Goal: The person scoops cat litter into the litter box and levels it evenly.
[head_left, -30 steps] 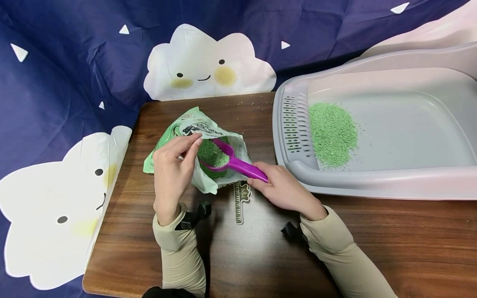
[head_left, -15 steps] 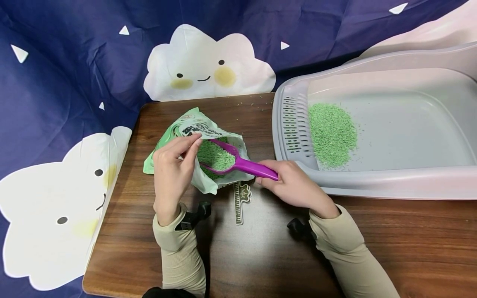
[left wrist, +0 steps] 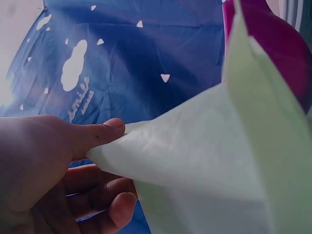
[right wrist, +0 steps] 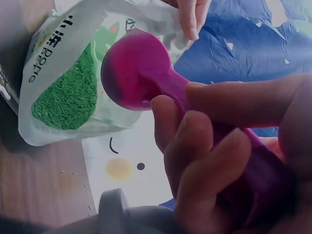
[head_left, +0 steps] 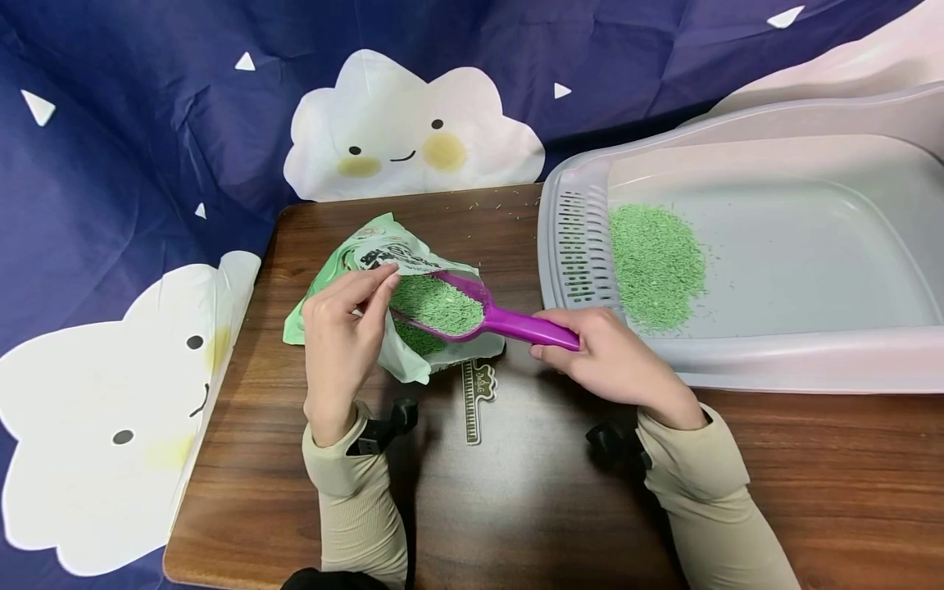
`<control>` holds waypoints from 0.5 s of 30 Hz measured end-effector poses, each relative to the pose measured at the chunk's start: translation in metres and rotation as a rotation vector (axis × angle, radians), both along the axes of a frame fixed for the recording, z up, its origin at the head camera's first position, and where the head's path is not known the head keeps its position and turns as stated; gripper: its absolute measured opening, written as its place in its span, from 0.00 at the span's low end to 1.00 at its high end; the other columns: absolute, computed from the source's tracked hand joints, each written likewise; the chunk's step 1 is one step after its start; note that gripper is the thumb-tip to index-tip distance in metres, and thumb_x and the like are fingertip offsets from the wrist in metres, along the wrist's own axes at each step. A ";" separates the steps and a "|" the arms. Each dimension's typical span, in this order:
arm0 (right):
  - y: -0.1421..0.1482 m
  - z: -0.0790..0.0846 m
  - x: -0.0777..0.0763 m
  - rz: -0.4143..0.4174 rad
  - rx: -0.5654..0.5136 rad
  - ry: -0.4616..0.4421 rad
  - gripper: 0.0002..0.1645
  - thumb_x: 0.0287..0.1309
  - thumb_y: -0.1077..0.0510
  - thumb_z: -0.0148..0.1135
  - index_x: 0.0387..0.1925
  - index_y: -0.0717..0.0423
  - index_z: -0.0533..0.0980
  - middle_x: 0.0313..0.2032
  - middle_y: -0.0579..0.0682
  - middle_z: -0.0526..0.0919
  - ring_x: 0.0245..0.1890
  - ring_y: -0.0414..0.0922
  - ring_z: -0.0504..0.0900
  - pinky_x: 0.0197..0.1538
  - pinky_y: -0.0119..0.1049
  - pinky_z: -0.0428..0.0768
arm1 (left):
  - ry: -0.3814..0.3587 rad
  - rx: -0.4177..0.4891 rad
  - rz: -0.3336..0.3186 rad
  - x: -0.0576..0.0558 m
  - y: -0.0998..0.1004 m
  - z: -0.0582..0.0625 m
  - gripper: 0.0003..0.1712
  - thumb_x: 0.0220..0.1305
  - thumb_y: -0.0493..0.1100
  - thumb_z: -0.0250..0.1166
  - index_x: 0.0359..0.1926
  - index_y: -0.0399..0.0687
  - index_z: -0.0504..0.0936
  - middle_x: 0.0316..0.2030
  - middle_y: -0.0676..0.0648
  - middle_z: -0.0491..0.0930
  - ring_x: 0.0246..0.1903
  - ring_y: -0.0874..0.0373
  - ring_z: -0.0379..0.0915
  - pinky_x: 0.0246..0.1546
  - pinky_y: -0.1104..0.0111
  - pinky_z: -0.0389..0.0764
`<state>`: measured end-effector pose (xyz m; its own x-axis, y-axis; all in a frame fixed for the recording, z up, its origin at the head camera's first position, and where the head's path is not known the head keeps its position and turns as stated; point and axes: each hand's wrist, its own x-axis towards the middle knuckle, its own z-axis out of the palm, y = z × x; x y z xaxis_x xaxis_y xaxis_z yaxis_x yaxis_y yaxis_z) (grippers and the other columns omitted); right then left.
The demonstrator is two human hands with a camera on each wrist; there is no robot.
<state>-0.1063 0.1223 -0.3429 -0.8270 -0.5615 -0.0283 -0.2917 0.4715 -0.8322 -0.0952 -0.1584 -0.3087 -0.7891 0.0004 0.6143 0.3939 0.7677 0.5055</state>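
My left hand [head_left: 342, 340] pinches the top edge of a green and white litter bag [head_left: 339, 270] between thumb and fingertips. The left wrist view shows that bag edge [left wrist: 180, 151] folded up beside the thumb. My right hand [head_left: 608, 356] grips the handle of a purple scoop [head_left: 527, 328], its fingers curled round it. Green pellets [head_left: 442, 307] heap in the scoop's bowl, which lies at the bag's mouth with its tip still inside. More pellets [right wrist: 70, 95] show inside the bag in the right wrist view.
A grey litter box [head_left: 774, 360] stands to the right, with a pile of green pellets [head_left: 656, 266] beside its slotted step [head_left: 583, 246]. A small comb-shaped card [head_left: 472, 401] lies on the wooden table [head_left: 501, 508]. Stray pellets dot the table's back edge. A blue cloud-print cloth [head_left: 612, 49] hangs behind.
My right hand has moved to the right, drawing the purple scoop partly out of the bag, and more of its pellet load shows. My left hand has stayed on the bag edge.
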 end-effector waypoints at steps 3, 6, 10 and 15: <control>0.003 0.001 0.000 0.009 -0.005 -0.003 0.12 0.59 0.57 0.64 0.45 0.52 0.81 0.20 0.43 0.78 0.17 0.38 0.71 0.22 0.32 0.70 | 0.001 0.001 0.002 0.000 0.000 0.000 0.10 0.65 0.41 0.64 0.39 0.41 0.89 0.29 0.46 0.86 0.21 0.64 0.68 0.25 0.81 0.66; 0.006 0.002 -0.001 0.023 -0.010 0.001 0.12 0.59 0.57 0.64 0.45 0.51 0.82 0.21 0.42 0.79 0.18 0.38 0.71 0.22 0.32 0.71 | 0.002 0.002 0.003 0.000 0.000 0.000 0.10 0.65 0.41 0.64 0.39 0.42 0.89 0.30 0.46 0.86 0.21 0.64 0.69 0.25 0.81 0.66; 0.011 0.003 -0.002 0.037 -0.018 0.009 0.10 0.59 0.58 0.65 0.44 0.50 0.82 0.21 0.43 0.78 0.18 0.38 0.71 0.23 0.32 0.71 | 0.003 0.003 0.004 0.000 0.000 -0.001 0.09 0.64 0.41 0.64 0.39 0.42 0.89 0.30 0.46 0.87 0.21 0.64 0.69 0.25 0.80 0.67; 0.018 0.005 -0.002 0.037 -0.004 0.029 0.10 0.58 0.59 0.65 0.42 0.47 0.82 0.20 0.42 0.75 0.18 0.38 0.70 0.22 0.32 0.70 | 0.001 0.001 0.007 0.000 0.000 0.000 0.09 0.65 0.41 0.64 0.39 0.42 0.89 0.30 0.46 0.86 0.21 0.64 0.69 0.25 0.80 0.67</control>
